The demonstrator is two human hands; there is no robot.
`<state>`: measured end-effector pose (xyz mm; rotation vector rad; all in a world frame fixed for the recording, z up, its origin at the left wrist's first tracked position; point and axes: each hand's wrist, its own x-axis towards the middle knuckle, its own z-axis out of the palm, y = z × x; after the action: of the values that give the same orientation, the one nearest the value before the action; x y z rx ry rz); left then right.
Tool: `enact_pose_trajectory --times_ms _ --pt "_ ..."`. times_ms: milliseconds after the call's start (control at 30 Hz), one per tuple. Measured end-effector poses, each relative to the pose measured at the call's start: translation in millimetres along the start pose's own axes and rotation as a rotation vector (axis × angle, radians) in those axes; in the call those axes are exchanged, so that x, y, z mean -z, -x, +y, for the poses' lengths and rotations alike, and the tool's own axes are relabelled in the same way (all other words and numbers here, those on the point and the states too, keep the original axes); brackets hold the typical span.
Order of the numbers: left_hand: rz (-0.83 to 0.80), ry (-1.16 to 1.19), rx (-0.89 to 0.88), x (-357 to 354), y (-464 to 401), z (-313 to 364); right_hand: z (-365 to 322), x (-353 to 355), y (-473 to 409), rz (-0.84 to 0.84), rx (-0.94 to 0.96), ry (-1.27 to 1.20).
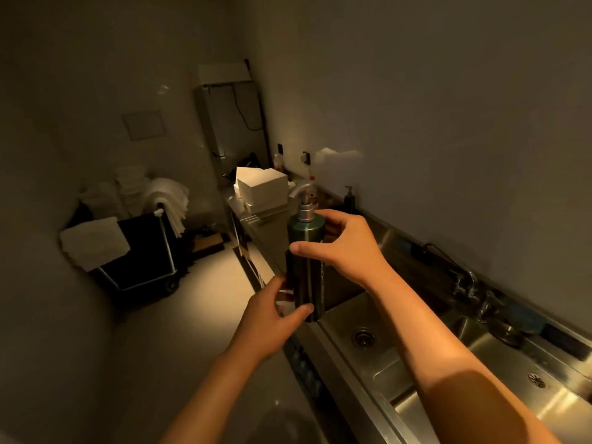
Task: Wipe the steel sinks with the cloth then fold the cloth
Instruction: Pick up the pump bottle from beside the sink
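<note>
Pump bottle [306, 264]: rigid, smooth, likely slippery; left hand [272, 310] grips base, right hand [336, 248] wraps upper body. Steel sinks [384, 357] below; cloth unseen.

We stand in a back-of-house utility room: steel sinks [362, 318] along the wall, a linen cart [141, 251] stacked with white towels [166, 193].

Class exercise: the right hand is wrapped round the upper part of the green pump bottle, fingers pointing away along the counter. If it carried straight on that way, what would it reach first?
Probably the curved faucet just behind the right hand and green pump bottle; the white boxes lie beyond. Depth is hard to judge here.
</note>
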<state>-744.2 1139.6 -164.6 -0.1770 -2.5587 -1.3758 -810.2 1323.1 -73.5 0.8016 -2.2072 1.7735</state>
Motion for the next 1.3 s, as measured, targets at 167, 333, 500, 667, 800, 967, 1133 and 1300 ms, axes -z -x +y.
enact_pose_trajectory --times_ms 167,333,500,667,800,967,1133,1300 --pt "0.038 -0.01 0.039 -7.8 -47.5 -10.4 30.8 7.5 -49.5 -0.047 -0.01 -0.057" --pt "0.087 -0.011 0.075 -16.9 -84.2 -19.9 57.7 12.2 -92.8 -0.113 -0.013 -0.071" --pt "0.106 -0.006 0.126 -12.4 -109.7 -44.5 82.7 -3.3 -125.8 -0.156 -0.035 -0.085" --pt "0.112 -0.003 0.15 5.1 -141.4 -79.1 104.7 -32.9 -159.9 -0.179 -0.068 -0.08" --pt "0.094 0.019 0.145 27.3 -169.1 -116.9 120.6 -68.9 -190.8 -0.153 -0.095 -0.059" --pt "0.024 0.064 0.123 73.9 -214.3 -170.6 132.5 -124.6 -240.1 -0.089 -0.098 0.016" --pt "-0.037 0.103 0.079 122.4 -270.2 -211.0 135.1 -172.7 -289.3 -0.006 -0.105 0.055" --pt "-0.138 0.15 0.05 154.4 -317.6 -236.1 137.2 -197.8 -324.6 0.102 -0.112 0.097"
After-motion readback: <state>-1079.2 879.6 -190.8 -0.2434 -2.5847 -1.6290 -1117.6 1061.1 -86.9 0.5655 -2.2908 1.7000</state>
